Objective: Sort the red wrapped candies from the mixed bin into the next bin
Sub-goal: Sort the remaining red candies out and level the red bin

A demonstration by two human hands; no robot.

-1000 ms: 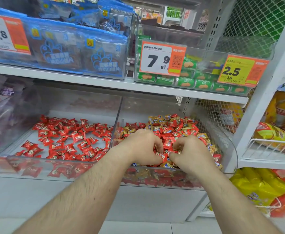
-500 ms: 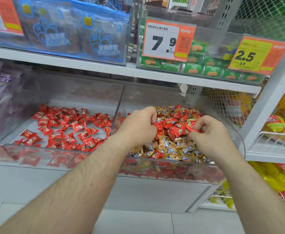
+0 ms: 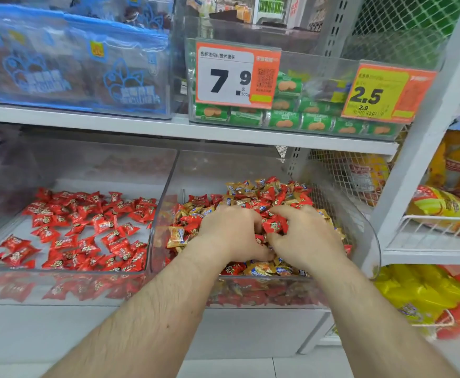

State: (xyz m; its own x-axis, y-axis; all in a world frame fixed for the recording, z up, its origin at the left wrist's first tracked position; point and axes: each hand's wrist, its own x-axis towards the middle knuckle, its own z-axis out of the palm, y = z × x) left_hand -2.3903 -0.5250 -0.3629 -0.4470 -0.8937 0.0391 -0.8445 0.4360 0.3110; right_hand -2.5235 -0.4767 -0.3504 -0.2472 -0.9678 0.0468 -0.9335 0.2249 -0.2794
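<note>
A clear mixed bin (image 3: 370, 241) on the lower shelf holds a heap of red and gold wrapped candies (image 3: 253, 195). Both my hands are down in that heap, side by side. My left hand (image 3: 230, 233) lies palm down with its fingers curled into the candies; what it holds is hidden. My right hand (image 3: 305, 236) has its fingers and thumb curled round a red wrapped candy (image 3: 273, 225). To the left, the neighbouring clear bin (image 3: 59, 279) holds only red wrapped candies (image 3: 86, 230), spread loosely over its floor.
A white shelf (image 3: 141, 126) runs just above the bins, carrying blue snack bags (image 3: 73, 64) and a box of green biscuit packs (image 3: 291, 118) with price tags. A white upright (image 3: 419, 165) and wire basket (image 3: 436, 230) of yellow bags stand at the right.
Both hands lifted out of the heap half a second ago, the right pinching a red wrapper, and have now dropped back into the middle of the mixed bin, close together.
</note>
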